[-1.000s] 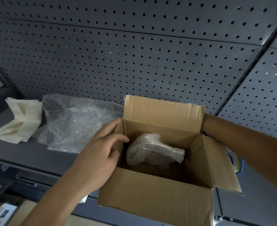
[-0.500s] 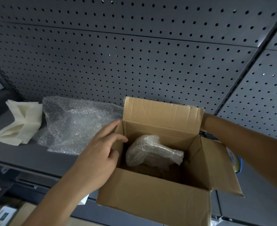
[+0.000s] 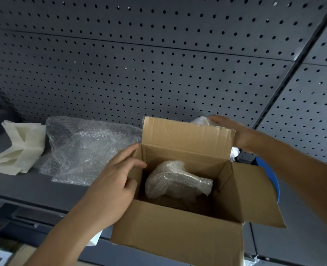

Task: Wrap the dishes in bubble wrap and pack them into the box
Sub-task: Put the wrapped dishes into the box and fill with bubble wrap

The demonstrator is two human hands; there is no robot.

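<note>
The left hand (image 3: 112, 187) is at the left wall of the box (image 3: 178, 239), back of the hand up, its fingers curled over the wall's top edge. Its index finger (image 3: 128, 152) lies nearly straight toward the back corner, and the thumb (image 3: 137, 164) points in over the opening. The bare left forearm (image 3: 66, 233) rises from the lower left. The right hand (image 3: 226, 127) is behind the box's upright back flap, palm down, gripping a white wrapped bundle (image 3: 200, 120) from above; its fingertips are hidden. The bare right forearm (image 3: 293, 166) stretches in from the right edge, wrist slightly bent.
</note>
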